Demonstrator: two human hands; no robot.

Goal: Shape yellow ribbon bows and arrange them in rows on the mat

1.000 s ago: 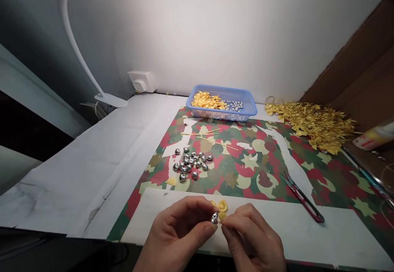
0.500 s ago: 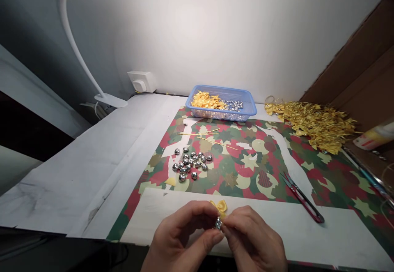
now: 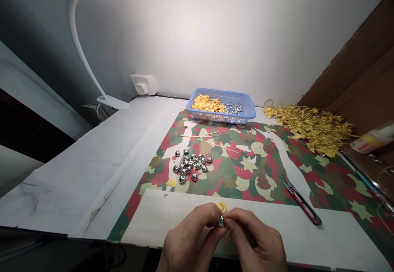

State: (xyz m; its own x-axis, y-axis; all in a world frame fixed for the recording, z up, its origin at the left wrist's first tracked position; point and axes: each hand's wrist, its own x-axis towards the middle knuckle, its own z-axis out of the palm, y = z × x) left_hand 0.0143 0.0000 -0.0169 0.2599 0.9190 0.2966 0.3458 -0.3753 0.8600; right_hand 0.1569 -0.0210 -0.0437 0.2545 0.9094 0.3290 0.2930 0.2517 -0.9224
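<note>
At the near table edge my left hand [image 3: 192, 239] and my right hand [image 3: 255, 241] meet fingertip to fingertip. Between them they pinch a small silver bell [image 3: 221, 221] and a small yellow ribbon bow [image 3: 221, 207], which peeks out just above the fingers. Most of the bow is hidden by my fingers. A loose cluster of several silver bells [image 3: 191, 166] lies on the patterned paper ahead and to the left of my hands.
A blue basket [image 3: 222, 106] with yellow bows and silver bells stands at the back. A heap of gold ribbon bows [image 3: 314, 126] lies at the back right. Red thread snips [image 3: 301, 200] lie to the right. Thin gold wires [image 3: 212, 138] lie mid-table. A white lamp base [image 3: 112, 101] stands back left.
My hands have closed in tighter around the bell and bow, covering more of the bow. The view has tilted slightly, so the table items sit a little lower in frame.
</note>
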